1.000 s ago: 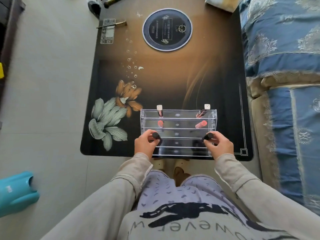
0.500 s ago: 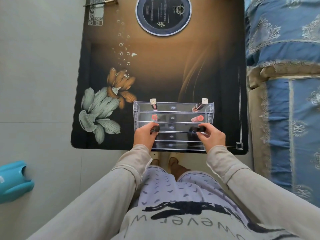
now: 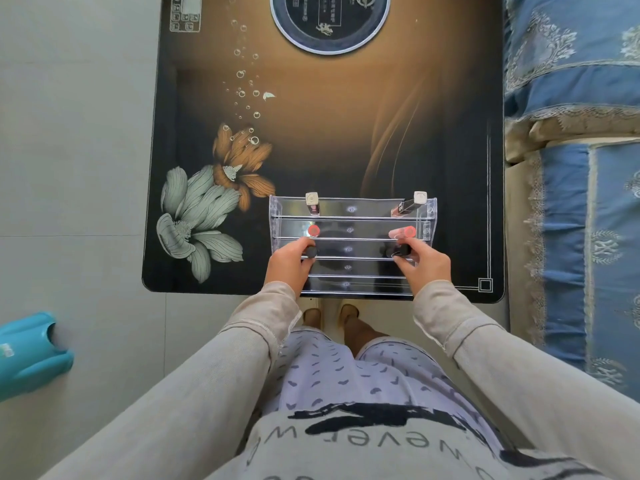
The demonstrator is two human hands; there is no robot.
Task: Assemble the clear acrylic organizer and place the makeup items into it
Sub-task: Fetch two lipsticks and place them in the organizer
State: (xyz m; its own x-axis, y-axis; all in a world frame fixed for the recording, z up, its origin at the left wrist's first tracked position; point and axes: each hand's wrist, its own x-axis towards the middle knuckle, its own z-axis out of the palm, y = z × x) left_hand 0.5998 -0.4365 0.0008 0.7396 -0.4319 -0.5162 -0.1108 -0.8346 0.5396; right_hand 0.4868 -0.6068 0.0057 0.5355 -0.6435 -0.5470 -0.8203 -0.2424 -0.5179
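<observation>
The clear acrylic organizer (image 3: pixel 351 244) stands at the near edge of the dark flowered worktop (image 3: pixel 322 140), its stepped rows rising toward the far side. The left hand (image 3: pixel 289 263) pinches a black-capped tube (image 3: pixel 310 251) in the third row's left end; the right hand (image 3: pixel 424 263) pinches another black tube (image 3: pixel 401 251) at the right end. Two red lipsticks (image 3: pixel 313 230) sit one row farther, two silver-capped tubes (image 3: pixel 311 201) in the farthest row.

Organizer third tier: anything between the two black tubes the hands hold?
Head view: no item there. Between the left black tube and right black tube, only bare clear organizer shelf shows.
</observation>
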